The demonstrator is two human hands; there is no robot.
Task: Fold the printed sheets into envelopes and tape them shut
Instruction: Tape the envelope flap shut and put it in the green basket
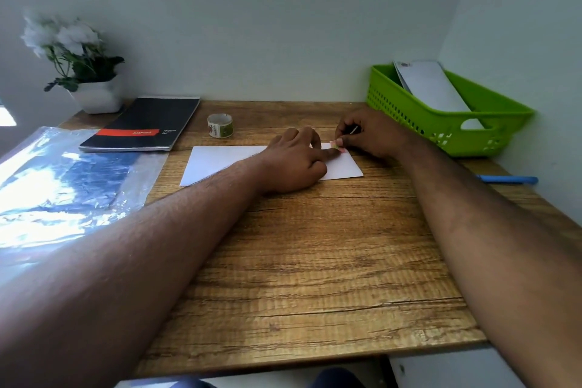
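A white folded sheet (226, 162) lies flat on the wooden desk (315, 246), far from me. A small patterned piece of tape (334, 145) sits at its upper right edge. My left hand (294, 162) rests on the sheet, its forefinger stretched out and pressing on the tape. My right hand (368, 135) is just right of it, fingers curled, with fingertips pinching the end of the tape piece. A thin pale object shows between its fingers; I cannot tell what it is. The tape roll (220, 125) stands behind the sheet to the left.
A green basket (409, 113) at the back right holds white folded sheets (431, 85). A blue pen (508, 180) lies by the right edge. A black notebook (141, 126), a shiny plastic sleeve (63, 179) and a potted plant (82, 72) occupy the left.
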